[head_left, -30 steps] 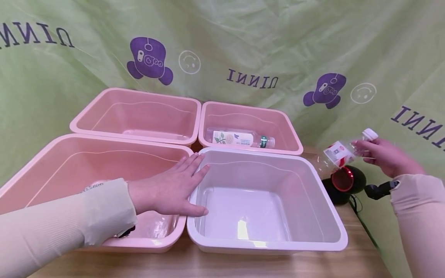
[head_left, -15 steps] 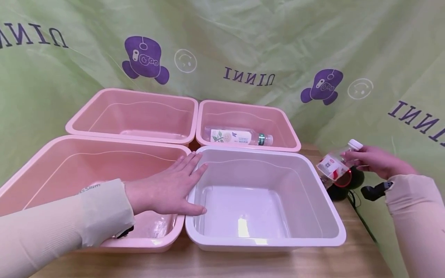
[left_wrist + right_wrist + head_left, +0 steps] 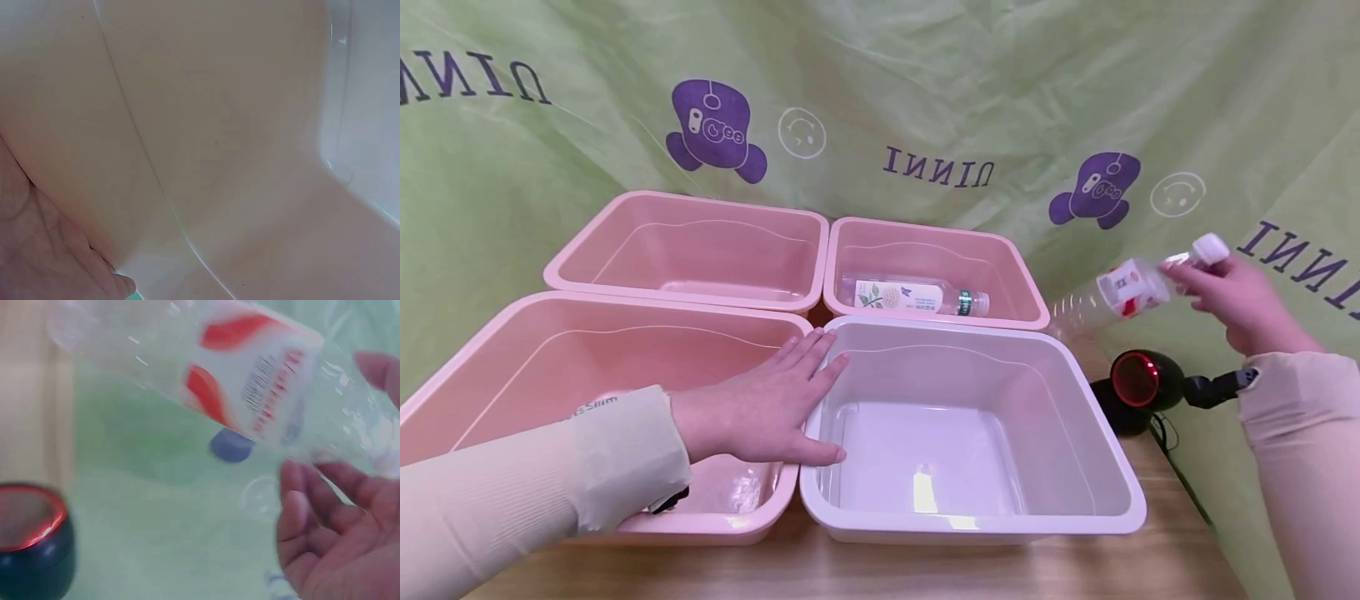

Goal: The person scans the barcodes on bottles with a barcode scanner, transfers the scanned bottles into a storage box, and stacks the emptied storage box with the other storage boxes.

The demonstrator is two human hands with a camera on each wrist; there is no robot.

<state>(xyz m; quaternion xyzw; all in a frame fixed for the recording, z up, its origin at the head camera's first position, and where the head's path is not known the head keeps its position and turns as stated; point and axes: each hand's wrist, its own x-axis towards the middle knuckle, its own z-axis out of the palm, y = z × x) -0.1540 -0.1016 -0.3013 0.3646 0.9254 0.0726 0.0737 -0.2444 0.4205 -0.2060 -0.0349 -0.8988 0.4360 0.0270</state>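
My right hand point(image 3: 1247, 304) pinches a clear plastic bottle point(image 3: 1131, 287) near its white-capped neck, tilted with the base toward the bins. In the right wrist view the bottle point(image 3: 250, 381) shows a white and red label, fingers below it and thumb above. My left hand point(image 3: 767, 400) lies with straight, spread fingers across the touching rims of the front pink bin point(image 3: 580, 325) and the white bin point(image 3: 977, 525). Another clear bottle point(image 3: 898, 296), with a flower label and green neck band, lies on its side in the back right pink bin point(image 3: 940, 229).
A back left pink bin point(image 3: 692, 200) stands against the green printed curtain point(image 3: 880, 83). At the table's right edge sits a black rounded device point(image 3: 1138, 387) with a red ring and a cable. Wooden tabletop point(image 3: 880, 575) shows along the front.
The right hand first lowered the bottle beside the white bin, then raised it higher, its base now at the back right bin's corner. The left hand kept its place.
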